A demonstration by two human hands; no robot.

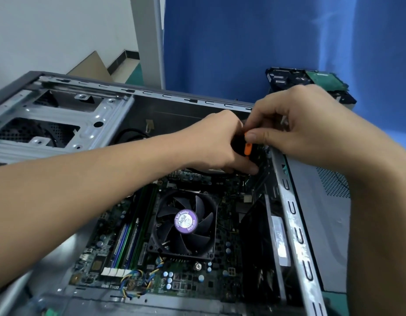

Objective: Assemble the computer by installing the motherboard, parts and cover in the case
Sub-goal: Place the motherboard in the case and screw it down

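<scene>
Orange-and-black screwdriver [247, 148] stands near upright between both hands, handle on top, its tip end hidden under the left hand [218, 142], whose fingers wrap round it. Right hand [295, 124] pinches the handle's top. Below the hands, the green motherboard [193, 274] lies flat in the grey sheet-metal case [295, 215], with a round black fan [186, 222] nearer the wrists. Beyond the right hand sits a hard drive [311, 83].

Computer repair workshop, opened computer case [152, 93], loose hard drive [286, 80] (blue backdrop [243, 42])
</scene>
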